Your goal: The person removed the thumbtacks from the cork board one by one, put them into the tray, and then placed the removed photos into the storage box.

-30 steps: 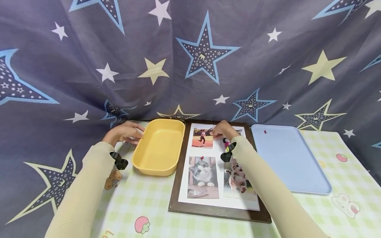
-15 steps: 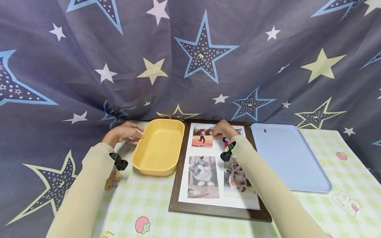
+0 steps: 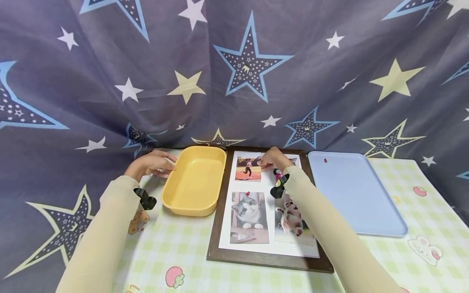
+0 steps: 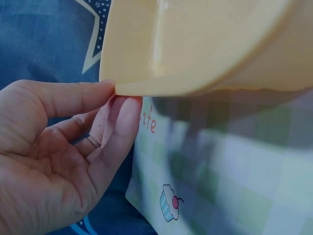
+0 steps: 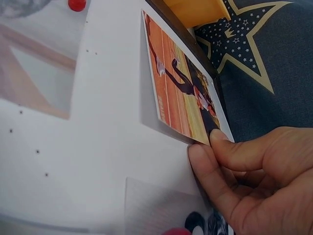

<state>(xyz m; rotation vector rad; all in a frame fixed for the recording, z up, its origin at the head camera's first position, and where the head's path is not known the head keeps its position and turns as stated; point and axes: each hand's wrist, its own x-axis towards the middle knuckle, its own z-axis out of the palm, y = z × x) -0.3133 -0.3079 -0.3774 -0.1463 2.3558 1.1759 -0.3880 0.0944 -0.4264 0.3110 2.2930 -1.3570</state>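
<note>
In the head view, my left hand [image 3: 154, 163] is at the left side of a yellow plastic basin [image 3: 194, 181]. Its thumb and fingers pinch the basin's rim [image 4: 176, 88] in the left wrist view. My right hand [image 3: 274, 159] pinches the edge of a small photo of a runner [image 5: 183, 90] between thumb and index finger. That photo's near edge stands slightly off the white board [image 3: 253, 186], casting a shadow there. Below it on the dark-framed board, a red pushpin [image 3: 248, 193] sits at the top of a cat photo [image 3: 250, 221].
A kitten photo [image 3: 291, 224] and another picture lie partly behind my right arm. Right of the board is a light blue tray [image 3: 355, 191] with a red pushpin [image 3: 325, 160] in it. A star-patterned curtain [image 3: 249, 69] hangs behind the checked tablecloth [image 3: 190, 252].
</note>
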